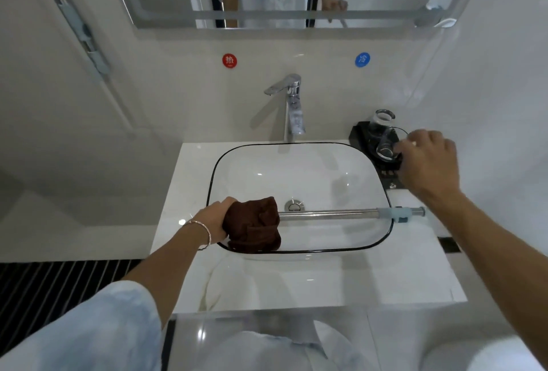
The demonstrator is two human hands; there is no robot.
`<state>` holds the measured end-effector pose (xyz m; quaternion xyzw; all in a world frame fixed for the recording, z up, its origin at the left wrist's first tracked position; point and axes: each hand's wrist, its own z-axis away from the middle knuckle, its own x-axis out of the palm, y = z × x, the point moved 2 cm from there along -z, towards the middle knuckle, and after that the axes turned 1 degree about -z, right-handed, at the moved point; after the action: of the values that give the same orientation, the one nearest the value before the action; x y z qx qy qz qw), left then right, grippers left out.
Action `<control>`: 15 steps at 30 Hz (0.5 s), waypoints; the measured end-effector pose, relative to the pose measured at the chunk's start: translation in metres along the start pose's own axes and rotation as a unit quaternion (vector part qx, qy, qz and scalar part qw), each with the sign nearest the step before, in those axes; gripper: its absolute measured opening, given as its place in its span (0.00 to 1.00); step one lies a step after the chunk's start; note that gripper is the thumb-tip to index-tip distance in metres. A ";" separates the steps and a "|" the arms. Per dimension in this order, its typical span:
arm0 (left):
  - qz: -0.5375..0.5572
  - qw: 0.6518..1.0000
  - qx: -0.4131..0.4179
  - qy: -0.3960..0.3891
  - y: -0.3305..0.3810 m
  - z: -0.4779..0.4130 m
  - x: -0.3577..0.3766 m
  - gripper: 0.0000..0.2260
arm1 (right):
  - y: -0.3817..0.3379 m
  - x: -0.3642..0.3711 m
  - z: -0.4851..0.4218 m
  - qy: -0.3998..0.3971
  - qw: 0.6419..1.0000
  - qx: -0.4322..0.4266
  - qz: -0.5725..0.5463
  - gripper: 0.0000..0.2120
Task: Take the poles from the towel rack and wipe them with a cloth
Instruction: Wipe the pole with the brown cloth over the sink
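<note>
From the head view I see one pole (326, 215) lying across the near part of the sink (296, 144), its long axis running left to right, its blue-capped end pointing right over the rim. My left hand (212, 217) clamps the one brown cloth (252, 225) round the pole's left end. My right hand (427, 160) reaches far right, fingers curled beside two glasses (383, 121) on a black tray (357, 134); whether it grips one I cannot tell.

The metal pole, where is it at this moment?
In the head view, the metal pole spans the sink, just in front of the drain; the left hand grips its left end through the brown cloth.
</note>
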<state>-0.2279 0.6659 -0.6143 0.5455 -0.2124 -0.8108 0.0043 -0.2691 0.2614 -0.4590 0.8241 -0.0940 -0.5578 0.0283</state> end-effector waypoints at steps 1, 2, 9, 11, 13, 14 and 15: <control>0.003 1.000 0.000 -0.001 0.002 0.003 -0.002 0.22 | 0.016 -0.008 -0.003 0.008 1.000 0.027 0.008 0.16; 0.007 1.000 0.005 0.002 0.002 0.003 -0.001 0.22 | 0.031 -0.014 -0.004 0.017 0.998 0.053 0.010 0.16; 0.013 1.000 -0.014 -0.019 0.004 0.006 -0.008 0.24 | 0.058 -0.017 -0.008 0.023 0.993 0.117 0.006 0.15; 0.008 1.000 -0.017 -0.021 0.005 0.007 -0.009 0.24 | 0.052 -0.017 -0.013 0.029 0.992 0.119 0.003 0.15; 0.006 1.000 -0.019 -0.018 0.007 0.008 -0.011 0.23 | 0.039 -0.015 -0.016 0.022 0.995 0.101 0.013 0.14; 0.003 1.000 -0.022 -0.021 0.006 0.006 -0.011 0.23 | 0.031 -0.012 -0.017 0.013 0.996 0.089 0.019 0.13; -0.001 0.999 -0.026 -0.027 0.007 0.006 -0.010 0.23 | 0.026 -0.009 -0.019 0.000 0.996 0.080 0.025 0.12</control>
<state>-0.2300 0.6643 -0.6011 0.5235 -0.1903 -0.8304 0.0119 -0.2582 0.2369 -0.4400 0.8211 -0.1589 -0.5477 -0.0239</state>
